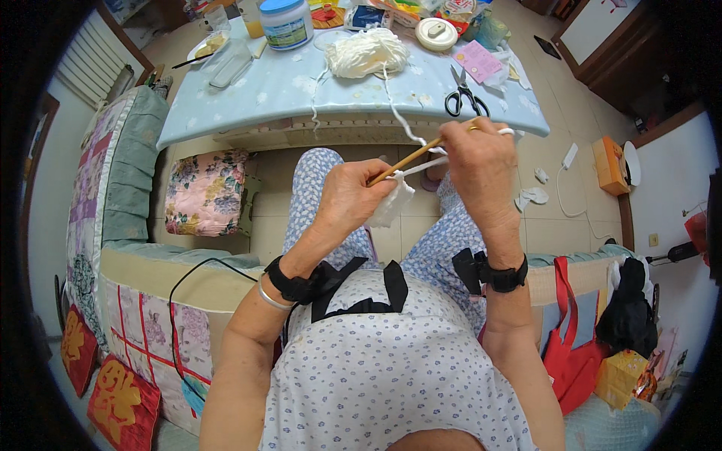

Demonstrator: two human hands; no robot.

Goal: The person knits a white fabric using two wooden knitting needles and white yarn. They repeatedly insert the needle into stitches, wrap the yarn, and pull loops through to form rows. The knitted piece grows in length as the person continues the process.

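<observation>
My left hand (352,189) pinches a small piece of white knitted or crocheted work (392,206), which hangs below its fingertips. A slim wooden needle or crochet hook (414,157) runs from those fingertips up to my right hand (479,160); its exact tip is hidden. My right hand grips the upper part of this tool, with white yarn passing over a finger. One yarn strand (397,113) leads from the white yarn bundle (366,53) on the table down to my right hand. Another stretch of yarn runs taut between the hands.
On the cloth-covered table (259,115) lie black-handled scissors (465,96), a pink card (478,61), a clear plastic container (230,65) and a blue-lidded tub (286,25). A floral-covered stool (206,191) stands left of my knees. A white power strip (570,156) lies on the floor.
</observation>
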